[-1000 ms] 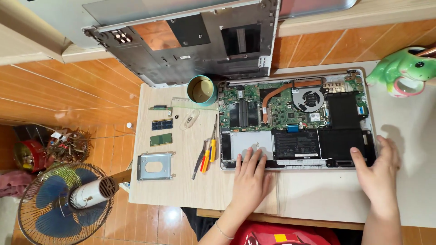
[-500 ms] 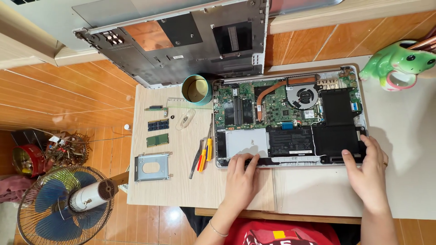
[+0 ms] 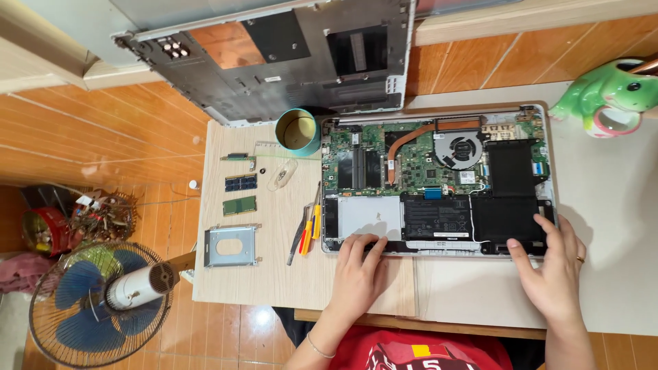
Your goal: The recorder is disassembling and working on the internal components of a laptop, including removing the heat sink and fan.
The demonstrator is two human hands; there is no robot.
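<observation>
Pale wood-grain table [image 3: 240,288] — both hands [image 3: 360,270] [image 3: 552,270], fingers spread, grip nothing, press opened laptop's [image 3: 439,181] edge.

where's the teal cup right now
In the head view the teal cup stands on the wooden table, just left of the opened laptop, at its far corner.

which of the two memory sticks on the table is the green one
The memory stick nearer the metal drive bracket is green; the other memory stick, farther from the person, is dark blue with black chips.
</observation>
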